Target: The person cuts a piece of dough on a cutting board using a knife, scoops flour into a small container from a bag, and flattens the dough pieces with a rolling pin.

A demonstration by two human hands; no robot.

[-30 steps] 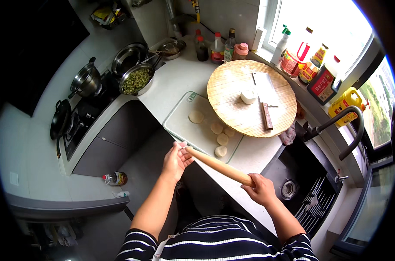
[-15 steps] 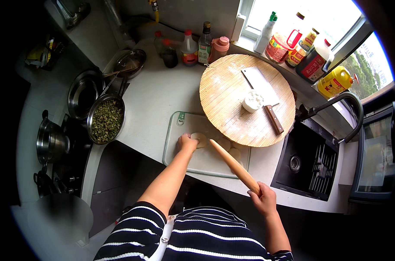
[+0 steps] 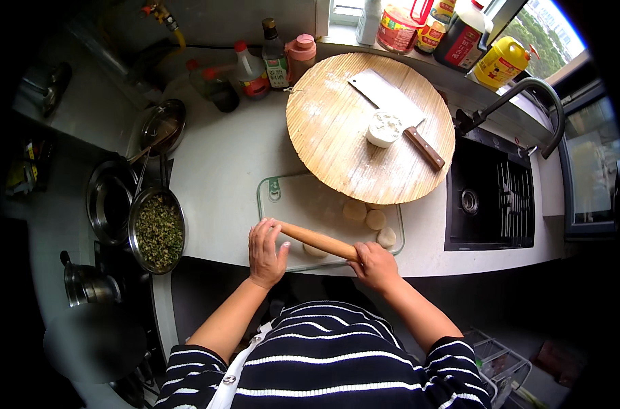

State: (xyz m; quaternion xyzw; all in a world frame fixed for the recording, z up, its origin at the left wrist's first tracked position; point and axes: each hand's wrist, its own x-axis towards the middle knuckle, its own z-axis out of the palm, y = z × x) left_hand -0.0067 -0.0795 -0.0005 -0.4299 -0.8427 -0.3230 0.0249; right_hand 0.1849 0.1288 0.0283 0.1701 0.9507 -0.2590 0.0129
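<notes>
A tapered wooden rolling pin (image 3: 311, 238) lies crosswise above the near edge of a pale cutting board (image 3: 286, 208) with green trim. My right hand (image 3: 376, 266) is wrapped round its thick right end. At the thin left end, my left hand (image 3: 265, 253) has its fingers stretched out against the pin, thumb apart. Partly hidden beneath the pin is a flat dough round (image 3: 314, 251). Several small dough pieces sit on the board's right side, among them one dough piece (image 3: 354, 210) and another dough piece (image 3: 386, 237) nearer the corner.
A round wooden board (image 3: 323, 146) overlaps the far side, bearing a cleaver (image 3: 390, 97) and a white tub (image 3: 384, 129). A pan of chopped green filling (image 3: 158, 232) stands left. Bottles (image 3: 252, 71) line the wall; a black sink (image 3: 480, 184) is at right.
The rolling pin has swung from slanting to nearly crosswise, over the dough round. My left hand has let go of the dough and moved to the pin's thin end. The view has shifted.
</notes>
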